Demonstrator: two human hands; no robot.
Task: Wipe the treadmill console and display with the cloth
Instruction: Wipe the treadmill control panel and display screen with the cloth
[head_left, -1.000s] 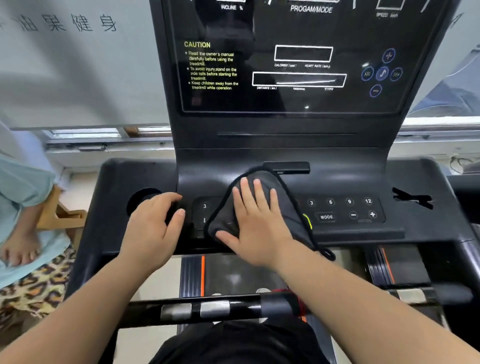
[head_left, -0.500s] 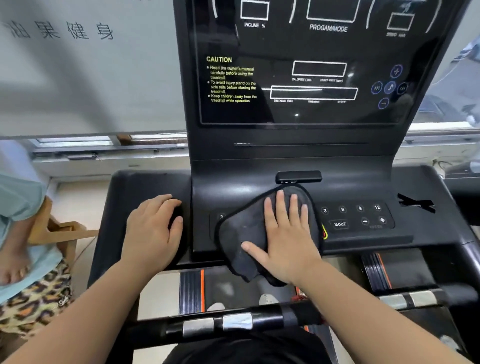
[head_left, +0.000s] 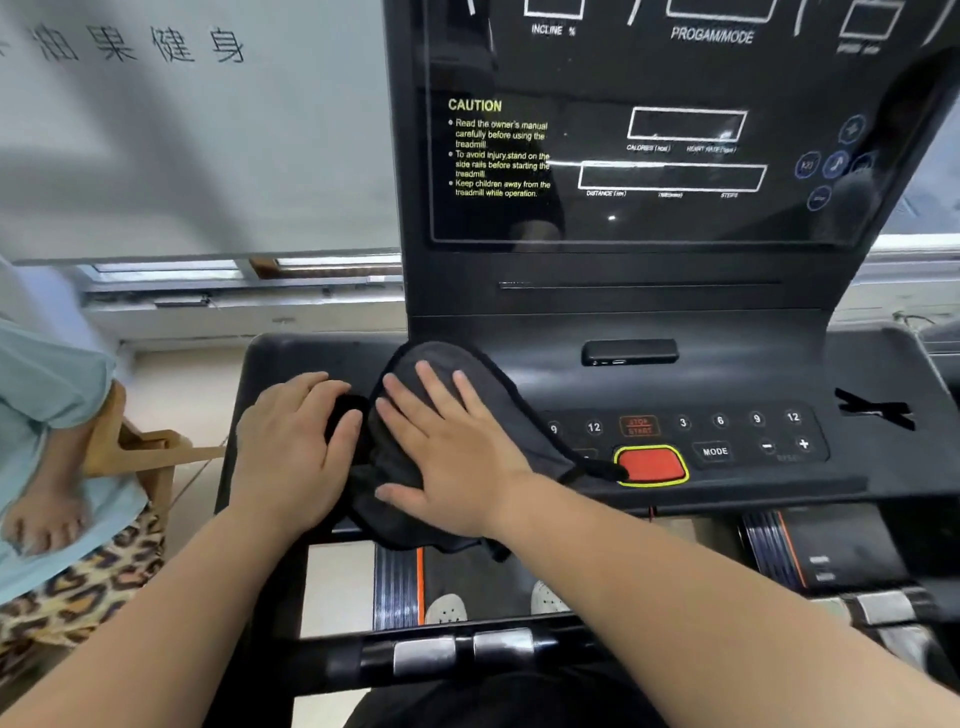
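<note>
Head view, right hand (head_left: 452, 457) flat on cloth (head_left: 501, 410), left hand (head_left: 291, 447) on console (head_left: 727, 376)

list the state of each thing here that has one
cloth, spread flat over the left keys of the console, front edge hanging past the lip
right hand, flat, fingers straight, pressing the cloth
left hand, resting on the console's left wing, holding nothing
display, dark, readout boxes blank
red button, uncovered, cloth's loop at its left edge
</note>
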